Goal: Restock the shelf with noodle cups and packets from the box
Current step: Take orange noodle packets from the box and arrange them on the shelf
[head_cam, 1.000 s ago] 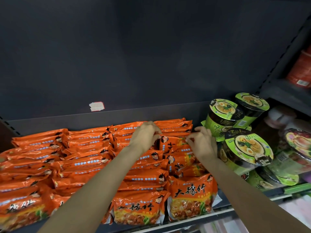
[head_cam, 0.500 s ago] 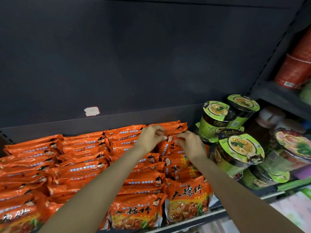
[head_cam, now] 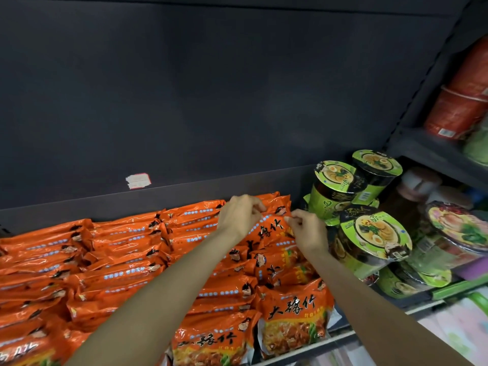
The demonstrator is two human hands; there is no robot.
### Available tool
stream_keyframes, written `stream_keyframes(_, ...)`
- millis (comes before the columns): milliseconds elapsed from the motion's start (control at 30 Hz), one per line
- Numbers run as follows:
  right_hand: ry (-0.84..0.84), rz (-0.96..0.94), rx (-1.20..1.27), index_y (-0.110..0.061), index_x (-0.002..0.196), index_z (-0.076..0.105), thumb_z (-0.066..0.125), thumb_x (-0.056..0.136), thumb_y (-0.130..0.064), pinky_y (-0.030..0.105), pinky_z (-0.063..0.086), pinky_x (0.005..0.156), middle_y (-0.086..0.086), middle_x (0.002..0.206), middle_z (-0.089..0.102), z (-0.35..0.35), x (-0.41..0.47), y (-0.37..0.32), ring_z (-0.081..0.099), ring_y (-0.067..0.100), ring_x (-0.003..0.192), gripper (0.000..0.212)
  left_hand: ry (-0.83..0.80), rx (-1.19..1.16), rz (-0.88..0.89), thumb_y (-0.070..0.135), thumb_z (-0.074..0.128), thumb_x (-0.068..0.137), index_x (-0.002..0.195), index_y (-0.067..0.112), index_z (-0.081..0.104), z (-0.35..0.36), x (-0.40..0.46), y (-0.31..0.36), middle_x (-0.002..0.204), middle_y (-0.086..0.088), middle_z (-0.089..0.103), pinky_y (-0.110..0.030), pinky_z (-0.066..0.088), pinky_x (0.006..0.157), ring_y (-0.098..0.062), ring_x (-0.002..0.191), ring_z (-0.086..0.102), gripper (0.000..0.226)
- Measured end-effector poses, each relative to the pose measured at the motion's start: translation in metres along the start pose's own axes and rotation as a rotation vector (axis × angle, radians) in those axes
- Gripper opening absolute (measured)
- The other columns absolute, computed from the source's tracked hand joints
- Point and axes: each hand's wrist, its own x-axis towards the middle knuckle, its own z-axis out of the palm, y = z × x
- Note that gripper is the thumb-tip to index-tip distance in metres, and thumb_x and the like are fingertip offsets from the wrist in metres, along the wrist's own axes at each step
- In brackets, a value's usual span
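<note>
Head view of a dark shelf (head_cam: 163,192), its back panel (head_cam: 211,88) bare except for a torn price sticker (head_cam: 138,180). Orange noodle packets (head_cam: 111,262) fill the left and centre of the shelf in overlapping rows, standing on edge and leaning back, printed faces toward the viewer in the front row. Green-lidded noodle cups (head_cam: 375,235) are stacked at the right, several tipped on their sides with lids facing out; red cups (head_cam: 456,109) occupy a higher shelf beyond. No box is in view.

The handled packet (head_cam: 266,229) sits at the back of the right-hand packet column, just beside the green cups. Its long axis runs left to right, roughly parallel to the shelf's back edge; its printed face tilts up and toward the camera, top seam toward the rear.

The left hand (head_cam: 239,216) pinches the packet's upper edge near its left end, fingers curled. The right hand (head_cam: 307,231) pinches the upper edge at the right end, thumb and forefinger closed on the seam.

Change over the last 1 s: both hands have drawn closer together and higher on the packet, and more of its printed face is now visible, suggesting it is being stood up rather than laid flat. Judged from this, seating of this 1 packet is nearly finished.
</note>
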Motion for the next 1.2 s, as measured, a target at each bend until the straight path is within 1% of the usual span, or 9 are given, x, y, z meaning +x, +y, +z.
stream_keyframes(67, -0.053, 0.027, -0.030, -0.016, 0.097, 0.064, 0.059, 0.091, -0.019, 0.036, 0.054, 0.080, 0.001, 0.089, 0.068, 0.002, 0.002, 0.002, 0.065, 0.020, 0.089, 0.008, -0.078, 0.015, 0.044, 0.013, 0.064, 0.087, 0.110, 0.021, 0.068, 0.001, -0.001, -0.003, 0.107, 0.002, 0.070, -0.028, 0.053, 0.088, -0.011, 0.097, 0.065, 0.025)
stream_keyframes(200, -0.105, -0.120, 0.038, -0.038, 0.140, 0.033, 0.059, 0.090, -0.011, 0.031, 0.049, 0.088, -0.005, 0.117, 0.052, 0.000, -0.001, -0.003, 0.053, 0.010, 0.104, 0.062, -0.221, 0.141, 0.143, 0.015, 0.067, 0.084, 0.132, 0.029, 0.051, 0.000, -0.009, -0.026, 0.133, 0.002, 0.055, -0.042, 0.039, 0.106, -0.017, 0.122, 0.051, 0.052)
stream_keyframes(333, -0.131, -0.221, -0.029, -0.038, 0.129, 0.040, 0.057, 0.091, -0.013, 0.035, 0.052, 0.085, -0.005, 0.111, 0.054, 0.002, -0.002, -0.007, 0.056, 0.012, 0.100, 0.048, -0.209, 0.234, 0.204, 0.017, 0.067, 0.084, 0.138, 0.033, 0.042, 0.000, -0.014, -0.036, 0.136, 0.005, 0.050, -0.042, 0.033, 0.109, -0.016, 0.128, 0.043, 0.062)
stream_keyframes(433, -0.056, -0.162, -0.150, -0.026, 0.108, 0.045, 0.057, 0.091, -0.015, 0.036, 0.056, 0.071, -0.004, 0.094, 0.059, 0.000, 0.000, -0.004, 0.060, 0.015, 0.085, 0.023, -0.149, 0.409, 0.213, 0.026, 0.065, 0.086, 0.135, 0.032, 0.047, -0.003, -0.016, -0.042, 0.135, 0.008, 0.050, -0.034, 0.030, 0.104, -0.015, 0.126, 0.038, 0.052)
stream_keyframes(567, -0.018, -0.112, -0.172, -0.020, 0.095, 0.042, 0.052, 0.091, -0.005, 0.040, 0.055, 0.068, 0.000, 0.090, 0.061, -0.001, -0.003, 0.002, 0.061, 0.020, 0.081, 0.019, -0.154, 0.451, 0.208, 0.028, 0.061, 0.089, 0.121, 0.029, 0.060, -0.003, -0.018, -0.044, 0.128, 0.008, 0.054, -0.031, 0.027, 0.102, -0.012, 0.122, 0.039, 0.033)
stream_keyframes(667, -0.019, -0.088, -0.269, -0.022, 0.106, 0.043, 0.050, 0.090, -0.002, 0.039, 0.054, 0.073, 0.002, 0.103, 0.058, -0.002, -0.003, 0.003, 0.058, 0.019, 0.087, 0.026, -0.140, 0.380, 0.236, 0.027, 0.062, 0.088, 0.118, 0.028, 0.062, 0.000, -0.015, -0.035, 0.125, 0.008, 0.054, -0.031, 0.027, 0.103, -0.012, 0.120, 0.039, 0.030)
stream_keyframes(800, -0.108, -0.225, -0.268, -0.032, 0.140, 0.036, 0.050, 0.090, 0.001, 0.031, 0.048, 0.092, 0.002, 0.142, 0.030, -0.006, -0.010, 0.005, 0.039, 0.019, 0.127, 0.061, -0.194, 0.230, 0.266, 0.031, 0.065, 0.085, 0.117, 0.028, 0.062, 0.006, -0.016, -0.026, 0.120, 0.009, 0.052, -0.037, 0.031, 0.107, -0.010, 0.116, 0.040, 0.032)
stream_keyframes(1067, -0.146, -0.216, -0.430, -0.019, 0.129, 0.055, 0.052, 0.094, -0.021, 0.036, 0.022, 0.114, 0.004, 0.153, 0.016, -0.006, -0.015, 0.016, 0.013, 0.022, 0.143, 0.034, -0.328, 0.153, 0.258, 0.029, 0.065, 0.085, 0.116, 0.029, 0.063, 0.010, -0.022, -0.029, 0.124, 0.009, 0.049, -0.036, 0.035, 0.108, -0.009, 0.121, 0.043, 0.032)
stream_keyframes(1200, -0.108, -0.333, -0.456, -0.019, 0.129, 0.054, 0.052, 0.094, -0.020, 0.034, 0.031, 0.112, -0.001, 0.147, 0.030, -0.003, -0.017, 0.012, 0.026, 0.018, 0.136, 0.036, -0.356, 0.262, 0.262, 0.032, 0.064, 0.085, 0.114, 0.030, 0.063, 0.016, -0.020, -0.027, 0.124, 0.009, 0.048, -0.036, 0.031, 0.109, -0.011, 0.122, 0.038, 0.030)
